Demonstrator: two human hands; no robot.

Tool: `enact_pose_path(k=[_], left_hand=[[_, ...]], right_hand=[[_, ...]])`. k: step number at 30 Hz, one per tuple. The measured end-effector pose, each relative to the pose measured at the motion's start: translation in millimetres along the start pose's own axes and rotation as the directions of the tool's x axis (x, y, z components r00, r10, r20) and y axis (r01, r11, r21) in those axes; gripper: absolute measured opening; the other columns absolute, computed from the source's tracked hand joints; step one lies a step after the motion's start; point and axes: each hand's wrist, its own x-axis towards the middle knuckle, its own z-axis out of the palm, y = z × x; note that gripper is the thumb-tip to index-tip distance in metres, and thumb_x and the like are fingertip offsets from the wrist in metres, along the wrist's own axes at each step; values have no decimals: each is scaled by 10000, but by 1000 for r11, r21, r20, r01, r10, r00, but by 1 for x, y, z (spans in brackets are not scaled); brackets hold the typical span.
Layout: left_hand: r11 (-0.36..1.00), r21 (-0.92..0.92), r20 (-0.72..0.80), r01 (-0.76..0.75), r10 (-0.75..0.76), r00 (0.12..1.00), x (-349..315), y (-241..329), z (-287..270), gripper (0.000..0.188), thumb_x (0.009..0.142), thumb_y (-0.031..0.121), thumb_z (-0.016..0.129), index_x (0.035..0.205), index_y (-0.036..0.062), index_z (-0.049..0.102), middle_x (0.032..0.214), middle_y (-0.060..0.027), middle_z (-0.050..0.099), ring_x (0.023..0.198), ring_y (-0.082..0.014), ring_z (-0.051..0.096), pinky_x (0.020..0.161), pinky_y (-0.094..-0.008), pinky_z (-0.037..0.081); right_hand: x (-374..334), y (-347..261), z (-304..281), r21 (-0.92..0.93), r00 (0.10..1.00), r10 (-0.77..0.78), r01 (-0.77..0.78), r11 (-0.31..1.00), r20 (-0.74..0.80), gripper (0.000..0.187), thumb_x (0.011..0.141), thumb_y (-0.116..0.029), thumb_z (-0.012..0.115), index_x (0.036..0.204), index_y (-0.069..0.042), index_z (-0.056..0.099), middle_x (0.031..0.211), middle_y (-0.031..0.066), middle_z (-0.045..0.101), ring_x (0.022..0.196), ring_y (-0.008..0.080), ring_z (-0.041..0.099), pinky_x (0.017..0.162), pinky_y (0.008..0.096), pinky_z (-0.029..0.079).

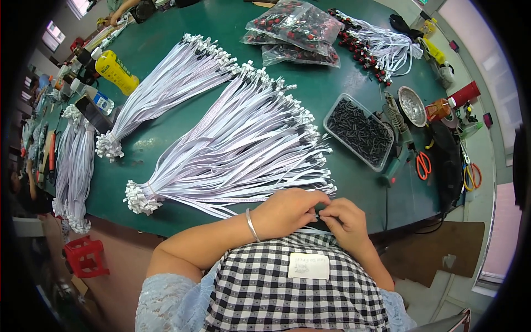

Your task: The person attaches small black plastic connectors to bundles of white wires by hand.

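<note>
My left hand (289, 211) is closed at the table's near edge, its thumb and fingertips pinching the end of a white flat cable (313, 230). Against it, my right hand (346, 222) is also closed, its fingertips pinched on something too small to make out. The two hands almost touch. Just beyond them fans a large bundle of white flat cables (238, 149), with white connectors (142, 198) gathered at the left end and dark tips spread at the right. A clear plastic box (381, 165) of short black tubes (359, 130) stands to the right.
More cable bundles (171, 83) lie to the left, near a yellow bottle (116, 72). Bags of red-and-black parts (296, 27) rest at the back. On the right are a spring-shaped holder (393, 113), a metal bowl (412, 107) and orange-handled scissors (423, 166). A red stool (86, 257) stands below left.
</note>
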Motion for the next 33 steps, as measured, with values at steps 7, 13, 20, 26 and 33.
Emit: enact_pose_path(k=[7, 13, 20, 26, 33], left_hand=[[999, 31, -109, 6, -3, 994, -2, 0, 7, 311, 779, 64, 651, 1079, 97, 574, 789, -78, 635, 763, -264, 619, 657, -370, 493], [843, 537, -112, 10, 60, 992, 12, -14, 20, 143, 759, 102, 635, 888, 132, 580, 749, -73, 592, 731, -281, 588, 593, -401, 472], [903, 423, -97, -78, 130, 987, 2, 16, 8, 215, 723, 50, 704, 913, 75, 605, 808, -85, 589, 700, -261, 598, 606, -343, 488], [807, 558, 159, -194, 125, 979, -8, 19, 22, 216, 705, 111, 721, 894, 99, 618, 797, -40, 561, 708, -220, 585, 615, -329, 490], [755, 598, 205, -267, 179, 962, -6, 14, 22, 185, 727, 63, 676, 903, 89, 623, 792, -55, 583, 700, -232, 596, 615, -334, 496]], right_hand=[[4, 1, 2, -74, 996, -81, 79, 994, -24, 137, 742, -24, 694, 874, -39, 661, 821, 100, 631, 757, 262, 617, 665, 325, 491], [18, 12, -35, -271, 963, -250, 268, 924, 102, 250, 748, -187, 707, 959, -64, 654, 1004, 111, 634, 927, 306, 594, 819, 392, 477], [91, 54, -92, -768, 959, -283, 170, 618, -15, 132, 783, -63, 595, 911, -64, 628, 905, 85, 612, 905, 274, 587, 768, 378, 488], [109, 77, -81, -815, 994, -19, 100, 570, 108, 137, 770, -64, 637, 895, -41, 587, 913, 119, 597, 898, 308, 589, 761, 411, 477], [106, 85, -81, -803, 995, -75, 99, 588, 67, 68, 802, -104, 591, 862, -83, 614, 879, 81, 614, 867, 277, 620, 709, 394, 508]])
